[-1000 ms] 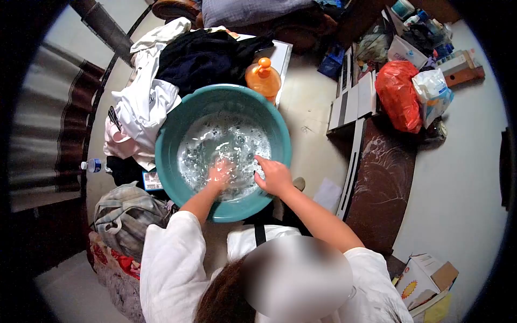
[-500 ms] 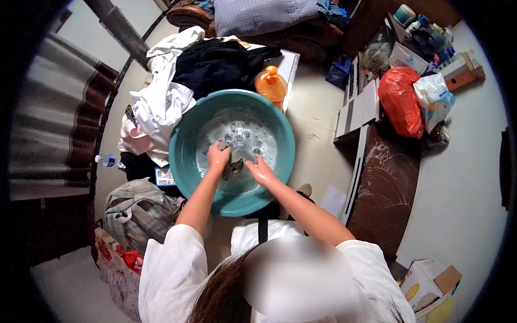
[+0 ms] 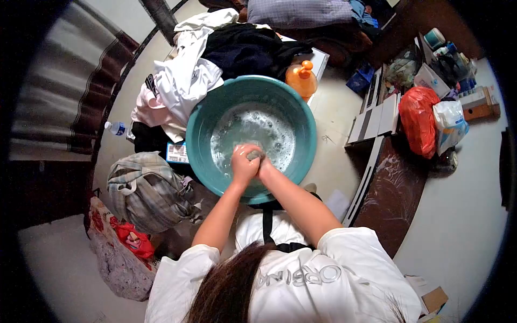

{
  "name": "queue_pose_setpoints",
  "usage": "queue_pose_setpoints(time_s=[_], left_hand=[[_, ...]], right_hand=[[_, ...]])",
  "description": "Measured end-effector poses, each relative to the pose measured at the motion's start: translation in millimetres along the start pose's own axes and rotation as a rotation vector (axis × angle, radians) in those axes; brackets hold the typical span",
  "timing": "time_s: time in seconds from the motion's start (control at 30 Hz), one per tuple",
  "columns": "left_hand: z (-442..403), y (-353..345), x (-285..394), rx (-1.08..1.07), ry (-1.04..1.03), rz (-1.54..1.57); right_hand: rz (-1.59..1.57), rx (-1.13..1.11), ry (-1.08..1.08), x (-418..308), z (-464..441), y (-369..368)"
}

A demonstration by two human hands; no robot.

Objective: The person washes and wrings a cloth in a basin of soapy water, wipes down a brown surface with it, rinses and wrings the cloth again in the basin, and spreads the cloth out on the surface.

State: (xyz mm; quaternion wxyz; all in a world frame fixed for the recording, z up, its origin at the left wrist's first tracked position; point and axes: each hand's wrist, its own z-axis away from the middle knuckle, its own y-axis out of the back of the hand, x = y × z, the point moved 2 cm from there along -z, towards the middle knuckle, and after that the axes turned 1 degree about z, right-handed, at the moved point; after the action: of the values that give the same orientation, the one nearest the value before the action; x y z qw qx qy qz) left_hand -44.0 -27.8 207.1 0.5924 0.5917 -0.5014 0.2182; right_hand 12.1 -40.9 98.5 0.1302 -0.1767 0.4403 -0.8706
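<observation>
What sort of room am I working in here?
Probably a room in a home, perhaps a living area: there is a long curtain along one side, a plaid bag on the floor, and heaped clothes beside the green basin.

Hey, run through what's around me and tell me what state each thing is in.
Basin: holding foamy water
Grayish cloth: bunched, mostly hidden
Left hand: closed around the cloth
Right hand: partly hidden, grip unclear
White clothes: heaped
Dark clothes: heaped
Orange bottle: pump top on
Clear bottle: capped
Red bag: bulging
</observation>
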Motion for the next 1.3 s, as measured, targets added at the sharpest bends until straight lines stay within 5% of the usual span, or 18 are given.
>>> queue_pose_setpoints(time_s=[0.2, 0.3, 0.4, 0.5, 0.63, 0.67, 0.77, 0.8, 0.9, 0.97, 1.17, 1.3], left_hand=[[-7, 1, -3, -0.159, -0.159, 0.123], [-9, 3, -8, -0.299, -0.128, 0.1], [-11, 8, -18, -0.376, -0.312, 0.062], [-2, 13, -1, -0.15, -0.263, -0.025], [9, 0, 12, -0.049, 0.782, 0.847], [4, -3, 15, 0.06, 0.896, 1.004], [-4, -24, -19, 0.21, 0.845, 1.063], [-6, -27, -17, 0.345, 0.754, 0.94], [-13, -33, -20, 0.394, 0.099, 0.261], [-18, -24, 11, 0.328, -0.096, -0.005], [-23, -19, 33, 0.147, -0.522, -0.181], [-23, -15, 40, 0.129, -0.632, -0.248]], right_hand=[[0.169, -0.293, -0.017, -20, -43, 42], [0.261, -0.067, 0.042, -26, -3, 7], [0.346, 0.146, 0.102, -31, 16, -11], [0.545, 0.171, 0.541, -59, -1, -11], [1.085, 0.465, 1.083, -68, 28, -41], [1.288, 0.545, 1.115, -72, 28, -37], [1.25, 0.45, 1.499, -51, 42, -58], [1.269, 0.351, 1.438, -52, 32, -47], [0.624, 0.085, 0.735, -45, 17, -14], [0.266, -0.041, 0.459, -25, 53, -60], [0.286, -0.023, 0.329, -34, 36, -43], [0.299, 0.002, 0.288, -33, 29, -33]])
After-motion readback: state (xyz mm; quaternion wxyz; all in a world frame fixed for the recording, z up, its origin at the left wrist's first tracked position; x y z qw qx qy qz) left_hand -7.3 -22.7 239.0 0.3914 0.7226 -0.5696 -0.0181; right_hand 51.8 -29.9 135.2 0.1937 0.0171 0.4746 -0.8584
